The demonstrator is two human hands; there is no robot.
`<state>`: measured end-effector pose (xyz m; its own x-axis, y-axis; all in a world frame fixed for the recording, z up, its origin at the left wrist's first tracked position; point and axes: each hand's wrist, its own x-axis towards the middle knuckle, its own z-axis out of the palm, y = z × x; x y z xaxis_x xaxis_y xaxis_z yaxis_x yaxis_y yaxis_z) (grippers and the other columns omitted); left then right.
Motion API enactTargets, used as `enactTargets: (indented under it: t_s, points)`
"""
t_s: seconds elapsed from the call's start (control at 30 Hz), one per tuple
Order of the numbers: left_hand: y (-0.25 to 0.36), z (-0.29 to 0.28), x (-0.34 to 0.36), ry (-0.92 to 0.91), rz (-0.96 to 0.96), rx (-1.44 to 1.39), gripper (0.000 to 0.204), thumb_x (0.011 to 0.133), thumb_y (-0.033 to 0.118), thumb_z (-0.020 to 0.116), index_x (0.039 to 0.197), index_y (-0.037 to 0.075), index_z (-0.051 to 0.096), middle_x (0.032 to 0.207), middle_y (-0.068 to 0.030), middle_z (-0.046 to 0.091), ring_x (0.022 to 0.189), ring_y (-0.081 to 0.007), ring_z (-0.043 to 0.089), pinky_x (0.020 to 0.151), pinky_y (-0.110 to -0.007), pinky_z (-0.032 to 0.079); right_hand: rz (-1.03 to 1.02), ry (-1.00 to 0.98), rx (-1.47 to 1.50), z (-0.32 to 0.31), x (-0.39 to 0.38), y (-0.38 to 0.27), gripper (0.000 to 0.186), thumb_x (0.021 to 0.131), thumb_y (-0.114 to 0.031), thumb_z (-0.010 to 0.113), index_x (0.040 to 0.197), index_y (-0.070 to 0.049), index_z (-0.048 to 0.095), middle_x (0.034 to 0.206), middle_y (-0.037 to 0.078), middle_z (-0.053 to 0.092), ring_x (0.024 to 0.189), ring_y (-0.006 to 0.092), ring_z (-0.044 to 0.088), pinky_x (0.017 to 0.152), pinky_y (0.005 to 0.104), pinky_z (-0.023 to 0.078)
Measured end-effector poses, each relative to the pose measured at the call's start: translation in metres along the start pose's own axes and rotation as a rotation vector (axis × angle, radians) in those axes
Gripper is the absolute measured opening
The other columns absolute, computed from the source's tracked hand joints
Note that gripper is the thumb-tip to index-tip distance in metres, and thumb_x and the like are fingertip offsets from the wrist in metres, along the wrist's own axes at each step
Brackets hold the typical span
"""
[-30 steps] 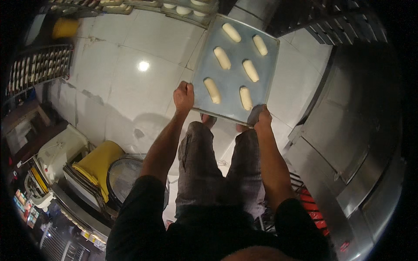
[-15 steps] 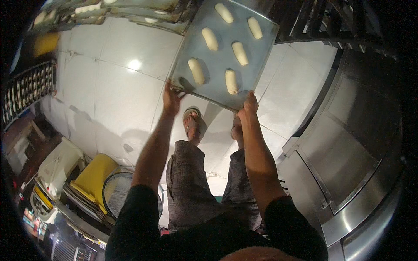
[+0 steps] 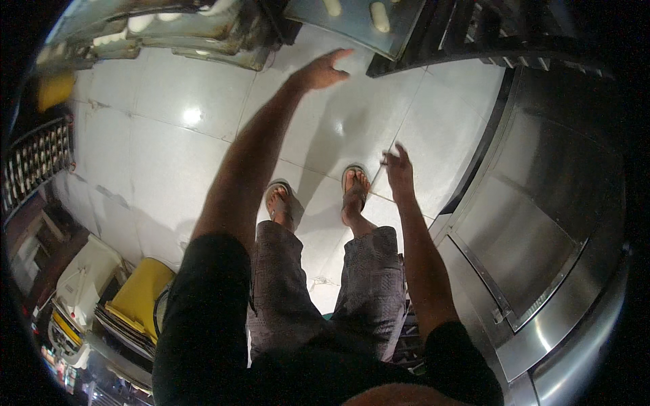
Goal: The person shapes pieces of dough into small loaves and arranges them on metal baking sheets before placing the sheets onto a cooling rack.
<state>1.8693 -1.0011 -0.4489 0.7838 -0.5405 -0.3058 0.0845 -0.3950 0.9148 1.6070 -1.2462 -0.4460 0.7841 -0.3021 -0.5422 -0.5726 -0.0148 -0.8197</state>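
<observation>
Two dough rolls (image 3: 380, 17) on tray (image 3: 352, 24) | dark rack (image 3: 467, 49) beside | left hand (image 3: 319, 73): fingers spread | right hand (image 3: 400, 174): fingers parted

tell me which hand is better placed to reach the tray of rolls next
Probably the left hand: it is stretched forward, open and empty, close to the near edge of the tray. The right hand is farther back over the floor, so it would likely need a longer reach.
</observation>
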Motion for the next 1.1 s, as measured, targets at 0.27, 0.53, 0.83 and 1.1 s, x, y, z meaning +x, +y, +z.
enactTargets:
  t_s: [0.27, 0.53, 0.83, 1.1]
  points:
    - [-0.009, 0.124, -0.277, -0.110, -0.270, 0.278, 0.060, 0.094, 0.036, 0.066, 0.146, 0.008, 0.054, 0.137, -0.0233, 0.064, 0.125, -0.0407, 0.063, 0.105, -0.051, 0.050, -0.073, -0.286, -0.867, 0.001, -0.169, -0.018, 0.041, 0.101, -0.029, 0.061, 0.133, -0.005, 0.063, 0.103, 0.017, 0.074, 0.095, 0.0327, 0.073, 0.084, 0.0439, 0.057]
    - [0.113, 0.233, -0.704, 0.063, -0.951, -0.269, 0.093, 0.098, 0.070, 0.050, 0.162, 0.007, 0.027, 0.165, -0.0214, 0.032, 0.151, -0.0435, 0.032, 0.122, -0.060, 0.031, -0.249, -1.138, -0.758, 0.102, -0.222, -0.059, 0.038, 0.101, -0.018, 0.064, 0.134, 0.000, 0.061, 0.109, 0.010, 0.070, 0.091, 0.0172, 0.067, 0.075, 0.0333, 0.057]
    - [0.310, 0.411, -0.838, 0.869, -0.962, -0.951, 0.114, 0.092, 0.082, 0.047, 0.166, 0.002, 0.010, 0.172, -0.0245, 0.007, 0.160, -0.0403, 0.009, 0.130, -0.046, 0.012, -0.546, -1.519, -1.697, 0.049, -0.328, -0.115, 0.056, 0.102, -0.049, 0.054, 0.130, -0.002, 0.066, 0.131, 0.024, 0.067, 0.126, 0.0435, 0.060, 0.107, 0.0491, 0.047]
    - [0.293, 0.530, -0.986, 1.287, -1.111, -0.665, 0.069, 0.096, 0.068, 0.058, 0.117, 0.004, 0.072, 0.099, -0.0168, 0.078, 0.095, -0.0315, 0.075, 0.084, -0.046, 0.057, -0.970, -1.562, -1.908, 0.160, -0.491, -0.056, 0.058, 0.094, -0.051, 0.063, 0.114, 0.002, 0.074, 0.107, 0.027, 0.074, 0.107, 0.0432, 0.070, 0.096, 0.0473, 0.055]
